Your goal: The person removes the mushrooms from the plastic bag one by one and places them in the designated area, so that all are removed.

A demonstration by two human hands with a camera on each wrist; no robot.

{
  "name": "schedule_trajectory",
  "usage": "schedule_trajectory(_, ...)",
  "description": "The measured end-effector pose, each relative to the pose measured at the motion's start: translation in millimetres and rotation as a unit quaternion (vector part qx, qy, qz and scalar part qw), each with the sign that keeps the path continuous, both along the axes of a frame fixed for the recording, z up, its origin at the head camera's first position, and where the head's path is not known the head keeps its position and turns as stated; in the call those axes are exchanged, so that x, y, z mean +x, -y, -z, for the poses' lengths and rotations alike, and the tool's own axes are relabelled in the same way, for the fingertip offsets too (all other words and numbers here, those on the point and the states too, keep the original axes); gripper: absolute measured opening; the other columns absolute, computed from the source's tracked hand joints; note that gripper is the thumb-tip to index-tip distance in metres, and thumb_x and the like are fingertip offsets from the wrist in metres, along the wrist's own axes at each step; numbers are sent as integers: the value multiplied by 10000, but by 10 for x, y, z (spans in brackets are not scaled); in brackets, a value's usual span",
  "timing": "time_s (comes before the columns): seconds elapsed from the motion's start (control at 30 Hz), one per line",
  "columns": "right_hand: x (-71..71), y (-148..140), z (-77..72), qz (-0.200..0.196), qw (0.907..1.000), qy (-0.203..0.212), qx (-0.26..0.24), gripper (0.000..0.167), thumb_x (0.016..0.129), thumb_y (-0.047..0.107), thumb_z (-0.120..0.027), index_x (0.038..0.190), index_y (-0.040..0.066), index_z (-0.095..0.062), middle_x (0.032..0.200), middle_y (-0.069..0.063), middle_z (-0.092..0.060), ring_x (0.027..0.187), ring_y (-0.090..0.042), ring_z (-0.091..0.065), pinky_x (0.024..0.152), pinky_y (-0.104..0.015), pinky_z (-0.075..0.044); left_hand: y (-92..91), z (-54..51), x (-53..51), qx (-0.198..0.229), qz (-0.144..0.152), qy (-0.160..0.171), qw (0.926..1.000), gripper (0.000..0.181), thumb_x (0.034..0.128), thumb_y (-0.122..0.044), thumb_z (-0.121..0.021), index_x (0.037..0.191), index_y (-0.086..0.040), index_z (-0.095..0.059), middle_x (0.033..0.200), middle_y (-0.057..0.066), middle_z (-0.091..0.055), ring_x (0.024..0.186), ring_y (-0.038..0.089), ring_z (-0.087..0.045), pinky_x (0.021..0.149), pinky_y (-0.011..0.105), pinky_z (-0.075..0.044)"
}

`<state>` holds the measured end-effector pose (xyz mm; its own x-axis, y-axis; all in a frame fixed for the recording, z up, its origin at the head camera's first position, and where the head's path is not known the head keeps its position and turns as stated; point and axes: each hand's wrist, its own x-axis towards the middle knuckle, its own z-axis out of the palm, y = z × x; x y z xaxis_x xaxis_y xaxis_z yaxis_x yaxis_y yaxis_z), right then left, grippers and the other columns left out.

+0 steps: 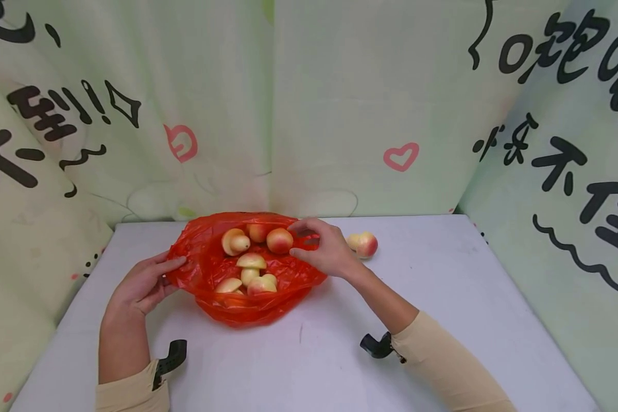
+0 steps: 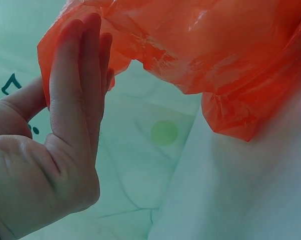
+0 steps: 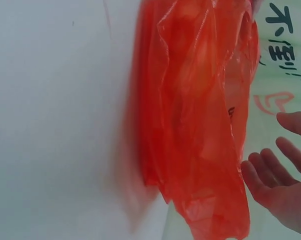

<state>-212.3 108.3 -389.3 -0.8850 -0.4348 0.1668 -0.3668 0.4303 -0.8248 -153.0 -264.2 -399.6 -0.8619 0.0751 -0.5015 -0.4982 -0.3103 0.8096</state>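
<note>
A red plastic bag (image 1: 211, 303) lies spread with its mouth facing up. Several toy mushrooms with yellow and red caps are inside, one (image 1: 250, 261) near the middle and another (image 1: 280, 241) by the bag's right side. My left hand (image 1: 143, 284) pinches the bag's left rim between thumb and fingers; in the left wrist view the red plastic (image 2: 175, 45) passes between them. Over the right rim is my right hand (image 1: 321, 249), its fingers spread and loosely bent beside the right-hand mushroom. The right wrist view shows nothing between those fingers.
One more toy mushroom (image 1: 365, 245) lies on the white table (image 1: 309, 366), just beyond my right hand. Pale green printed curtains (image 1: 340, 114) stand behind the table and along both sides. Black wrist mounts (image 1: 376, 346) stick out from both sleeves.
</note>
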Motion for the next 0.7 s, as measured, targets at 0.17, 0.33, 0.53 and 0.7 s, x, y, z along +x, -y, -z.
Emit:
schedule_trajectory(0.17, 14, 60, 74, -136, 9997, -136, 128, 382, 919, 113, -780, 1284, 75, -674, 1281, -143, -697, 1215, -343, -658, 1059, -518, -550, 3, 8, 2, -9, 31, 7, 10000, 819, 966, -263, -760, 1636, -185, -294, 1067, -119, -742, 981, 108, -739, 895, 285, -623)
schedule_trajectory(0.33, 45, 123, 108, -297, 9993, -141, 162, 367, 919, 117, -785, 1264, 57, -677, 1267, -136, -692, 1198, -361, -660, 1038, -532, -560, 10, 13, 3, -12, 29, 26, 10000, 814, 969, -262, -756, 1634, -191, -293, 1071, -122, -741, 987, 105, -738, 899, 289, -622)
schedule_trajectory(0.53, 79, 194, 135, -329, 9988, 6, 367, 387, 920, 146, -791, 1277, 68, -662, 1294, -113, -673, 1240, -335, -628, 1049, -516, -557, 8, 6, 5, -28, 37, 33, 10000, 806, 969, -262, -756, 1630, -192, -301, 1069, -119, -743, 985, 106, -738, 900, 289, -622)
schedule_trajectory(0.7, 85, 239, 191, -286, 9986, 57, 441, 396, 913, 169, -802, 1279, 87, -672, 1295, -102, -673, 1236, -299, -619, 1049, -520, -557, 4, 13, 3, -42, 24, 38, 10000, 798, 965, -263, -760, 1622, -196, -313, 1070, -120, -743, 985, 106, -739, 894, 287, -623)
